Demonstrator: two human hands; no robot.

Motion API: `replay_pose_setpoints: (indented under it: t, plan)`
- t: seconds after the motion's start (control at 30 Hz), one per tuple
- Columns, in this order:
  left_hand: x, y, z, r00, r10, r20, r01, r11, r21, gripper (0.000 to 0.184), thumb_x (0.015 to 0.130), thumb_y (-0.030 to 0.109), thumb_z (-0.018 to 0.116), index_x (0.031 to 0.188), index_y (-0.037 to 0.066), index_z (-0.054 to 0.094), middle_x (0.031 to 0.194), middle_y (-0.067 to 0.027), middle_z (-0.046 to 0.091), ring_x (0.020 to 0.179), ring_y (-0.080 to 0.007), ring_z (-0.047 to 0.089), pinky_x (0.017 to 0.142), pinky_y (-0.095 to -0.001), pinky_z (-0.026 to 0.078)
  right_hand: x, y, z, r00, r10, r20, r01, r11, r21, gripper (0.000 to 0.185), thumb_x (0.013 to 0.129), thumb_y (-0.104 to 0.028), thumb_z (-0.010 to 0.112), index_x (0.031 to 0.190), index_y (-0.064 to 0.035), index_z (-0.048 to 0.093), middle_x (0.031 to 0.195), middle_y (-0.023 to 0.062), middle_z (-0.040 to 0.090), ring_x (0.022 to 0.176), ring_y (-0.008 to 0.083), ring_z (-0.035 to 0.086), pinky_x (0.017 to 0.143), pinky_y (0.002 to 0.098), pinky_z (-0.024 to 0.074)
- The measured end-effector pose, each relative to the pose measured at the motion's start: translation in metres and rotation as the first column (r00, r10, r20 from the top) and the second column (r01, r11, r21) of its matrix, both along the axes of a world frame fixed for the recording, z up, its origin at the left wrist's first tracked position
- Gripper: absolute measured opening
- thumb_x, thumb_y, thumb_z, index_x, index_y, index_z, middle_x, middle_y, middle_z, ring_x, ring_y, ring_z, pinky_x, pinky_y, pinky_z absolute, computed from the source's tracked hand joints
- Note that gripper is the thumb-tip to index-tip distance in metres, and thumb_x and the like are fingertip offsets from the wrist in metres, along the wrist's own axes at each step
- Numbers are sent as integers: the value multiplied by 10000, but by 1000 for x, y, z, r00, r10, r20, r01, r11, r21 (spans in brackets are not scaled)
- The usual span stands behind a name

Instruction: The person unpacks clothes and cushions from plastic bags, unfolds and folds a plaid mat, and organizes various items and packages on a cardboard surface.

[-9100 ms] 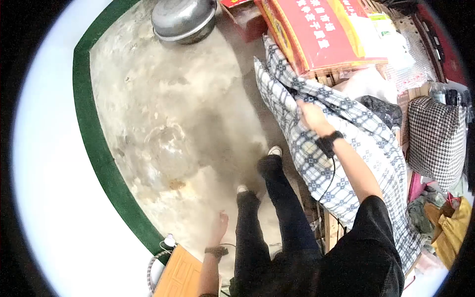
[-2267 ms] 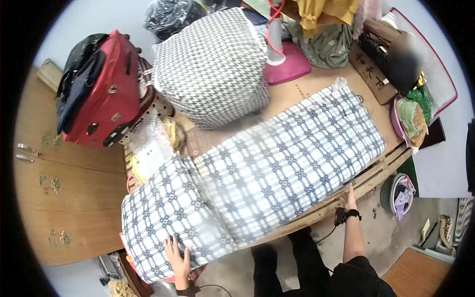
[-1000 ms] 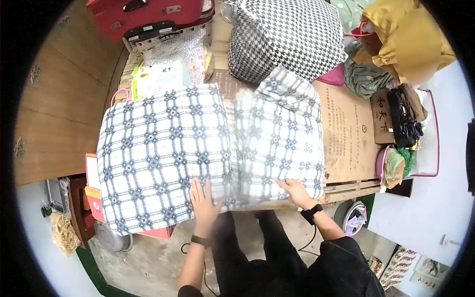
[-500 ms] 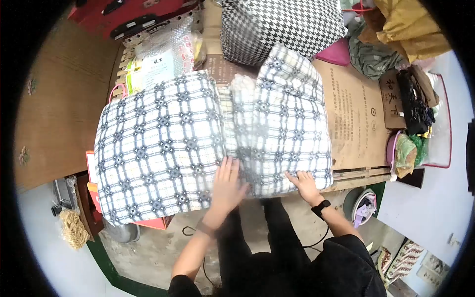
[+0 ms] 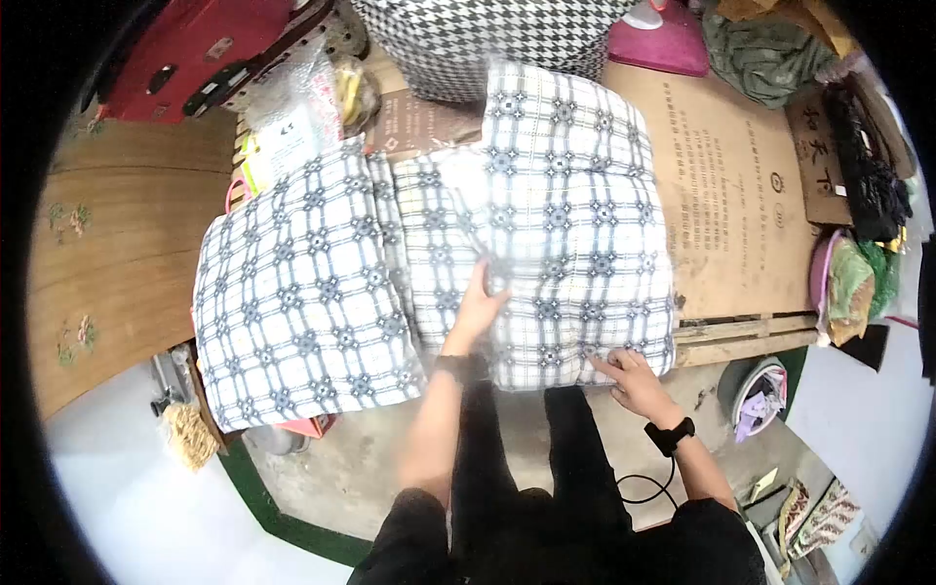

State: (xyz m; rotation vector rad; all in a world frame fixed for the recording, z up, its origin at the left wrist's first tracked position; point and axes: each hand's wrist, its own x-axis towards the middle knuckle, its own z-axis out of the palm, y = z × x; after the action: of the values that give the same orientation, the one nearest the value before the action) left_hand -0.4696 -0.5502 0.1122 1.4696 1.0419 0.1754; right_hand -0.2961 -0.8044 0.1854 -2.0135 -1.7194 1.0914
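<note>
A thick padded quilt (image 5: 575, 214), white with a dark blue-grey check and flower pattern, lies folded in front of me. Its left section (image 5: 302, 292) puffs up apart from the right one, with a lower strip of the same cloth between them. My left hand (image 5: 476, 310) reaches over that strip to the inner edge of the right section, thumb apart from the fingers; the fingertips are slightly blurred. At the near right edge of the quilt rests my right hand (image 5: 639, 387), one finger stretched out on the cloth and the others loosely bent. A black watch (image 5: 670, 436) sits on my right wrist.
Behind the quilt stands a houndstooth-patterned bag (image 5: 487, 39). Cardboard (image 5: 731, 195) covers the slatted surface at right. Plastic-wrapped packets (image 5: 292, 136) and a red case (image 5: 195, 49) are at the back left. A bucket (image 5: 741, 390) stands on the floor at right.
My left hand has moved up and slightly right along the fold. The gap between the quilt's sections has widened, and the right section lies flatter. My view has shifted a little.
</note>
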Motion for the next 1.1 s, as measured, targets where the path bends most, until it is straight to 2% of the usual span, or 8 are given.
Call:
replay_pose_setpoints:
  t: [0.23,0.37,0.43,0.57,0.7,0.8,0.93,1.1]
  plan:
    - [-57,5,102,886,50,-460,337,612,715,587,731,147,607,1258,38,373,1262,-190,364,1207,-357,299,1015,-462,209,-6,57,12,833,-440,-336,447,893,-59,276,783,-155,608,1025,-24,576,926,126,527,818,248,541,723,323,448]
    - [-155,1,127,695,-163,-700,605,658,448,889,621,343,725,1339,56,285,1389,-221,203,1308,-362,148,1040,-512,129,-55,134,25,833,-311,-458,354,935,9,380,853,-233,526,1150,3,502,1075,148,532,984,248,526,832,339,433]
    - [-206,-3,125,461,-223,-859,831,448,329,981,548,321,770,1349,62,266,1403,-231,164,1317,-360,131,1046,-506,126,-101,180,22,781,-342,-523,342,934,-99,598,853,-327,520,1298,21,326,1208,217,455,1094,299,474,906,374,391]
    - [-264,22,121,509,-63,-858,784,447,432,812,608,51,639,1341,96,290,1398,-173,227,1305,-305,202,1042,-482,168,-182,281,-16,648,-489,-583,371,872,-319,926,777,-393,606,1335,108,63,1262,312,346,1138,378,424,959,403,349]
    - [-286,32,123,740,-206,-640,643,495,584,687,599,-72,525,1259,87,419,1331,-114,371,1262,-305,290,1024,-476,221,-242,328,2,798,-528,-291,513,848,-130,878,765,-298,634,1313,130,97,1239,309,372,1128,364,437,949,384,365]
    - [-291,44,188,869,-191,-456,477,561,676,606,573,-115,479,1145,77,538,1240,-91,484,1217,-308,366,1005,-466,268,-248,332,39,536,-503,-678,616,782,-94,748,753,-158,638,1286,105,183,1199,261,433,1110,306,456,928,361,380]
    - [-335,77,314,871,-127,-475,489,310,815,187,658,56,640,832,119,672,1054,-33,612,1023,-261,559,916,-420,383,-286,352,130,441,-277,-854,674,731,111,691,761,-117,629,1290,66,223,1183,189,466,1111,231,441,940,322,345]
    - [-351,73,291,833,-217,-509,549,433,715,296,690,2,555,956,103,635,1066,-53,583,1103,-244,497,947,-417,355,-320,369,96,379,-308,-873,702,710,54,662,777,-114,611,1295,56,236,1177,175,480,1092,218,456,931,309,347]
